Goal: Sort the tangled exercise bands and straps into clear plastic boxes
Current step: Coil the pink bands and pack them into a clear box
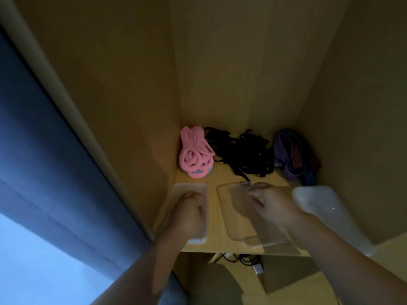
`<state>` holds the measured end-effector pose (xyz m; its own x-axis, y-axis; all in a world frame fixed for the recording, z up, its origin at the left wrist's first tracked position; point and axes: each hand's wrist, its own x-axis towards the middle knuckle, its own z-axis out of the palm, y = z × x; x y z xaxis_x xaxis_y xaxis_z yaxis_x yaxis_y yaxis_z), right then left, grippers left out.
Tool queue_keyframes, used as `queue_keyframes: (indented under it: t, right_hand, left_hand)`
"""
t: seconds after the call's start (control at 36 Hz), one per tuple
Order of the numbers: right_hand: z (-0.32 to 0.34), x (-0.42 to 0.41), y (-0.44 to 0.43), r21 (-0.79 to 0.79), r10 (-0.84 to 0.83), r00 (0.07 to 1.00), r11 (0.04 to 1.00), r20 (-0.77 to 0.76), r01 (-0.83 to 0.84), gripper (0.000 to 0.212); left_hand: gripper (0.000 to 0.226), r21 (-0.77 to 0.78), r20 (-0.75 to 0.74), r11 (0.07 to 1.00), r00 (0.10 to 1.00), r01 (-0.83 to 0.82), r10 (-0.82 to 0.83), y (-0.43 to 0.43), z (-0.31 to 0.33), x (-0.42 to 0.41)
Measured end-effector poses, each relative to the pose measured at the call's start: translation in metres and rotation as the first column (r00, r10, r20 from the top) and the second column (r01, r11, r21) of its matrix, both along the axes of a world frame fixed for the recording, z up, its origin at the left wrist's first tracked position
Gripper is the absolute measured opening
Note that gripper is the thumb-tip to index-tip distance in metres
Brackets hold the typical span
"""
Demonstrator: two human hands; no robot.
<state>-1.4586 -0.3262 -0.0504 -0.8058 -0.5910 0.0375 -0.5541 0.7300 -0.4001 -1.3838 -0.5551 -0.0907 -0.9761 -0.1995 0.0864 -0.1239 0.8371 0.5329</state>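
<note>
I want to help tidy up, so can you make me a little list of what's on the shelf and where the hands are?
Place: wooden shelf
Back left: pink bands
Back middle: black straps
Back right: purple bands
Left hand: fingers curled, over the left box
Right hand: fingers curled, over the middle box
Right box: beside the right arm
Bands in boxes: none seen
Grip: too blurred to tell

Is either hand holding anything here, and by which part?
Right hand seems to grip the middle box by its far rim. Left hand curls over the left box; hold unclear.
</note>
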Motion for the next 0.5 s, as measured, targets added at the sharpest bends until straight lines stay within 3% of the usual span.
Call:
queue_keyframes:
  t: [0.17, 0.31, 0.39, 0.5]
  right_hand:
    - [0.013, -0.032, -0.024, -0.07, 0.089, 0.996, 0.994, 0.01, -0.088, 0.019]
    - [0.027, -0.063, -0.062, -0.027, 0.233, 0.972, 0.972, -0.011, -0.233, 0.032]
    - [0.032, -0.079, -0.085, 0.002, 0.351, 0.936, 0.936, 0.013, -0.351, 0.034]
    - [0.028, -0.095, -0.106, 0.097, 0.43, 0.903, 0.898, 0.01, -0.429, 0.042]
  left_hand:
    - [0.018, 0.032, -0.002, 0.998, 0.999, -0.05, 0.051, -0.007, 0.002, -0.004]
    - [0.016, 0.071, 0.037, 0.983, 0.985, -0.169, 0.167, -0.011, 0.002, -0.002]
    - [0.026, 0.107, 0.113, 0.966, 0.968, -0.235, 0.223, -0.011, -0.009, 0.001]
    - [0.031, 0.055, 0.091, 0.968, 0.966, -0.246, 0.241, -0.003, -0.005, 0.005]
